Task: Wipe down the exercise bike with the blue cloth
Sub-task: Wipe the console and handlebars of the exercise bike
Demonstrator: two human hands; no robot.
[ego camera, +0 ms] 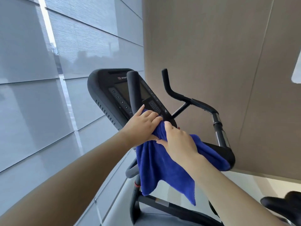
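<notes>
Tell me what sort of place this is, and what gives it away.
Most likely a gym or a building's fitness room. An exercise bike with a keypad console and black handlebars stands beside tall windows covered by grey roller shades, and a blue cloth lies over it.

The black exercise bike [101, 90] has its console far left and its handlebars to the right. The blue cloth [162, 168] is bunched over the near handlebar, corners hanging down.
</notes>
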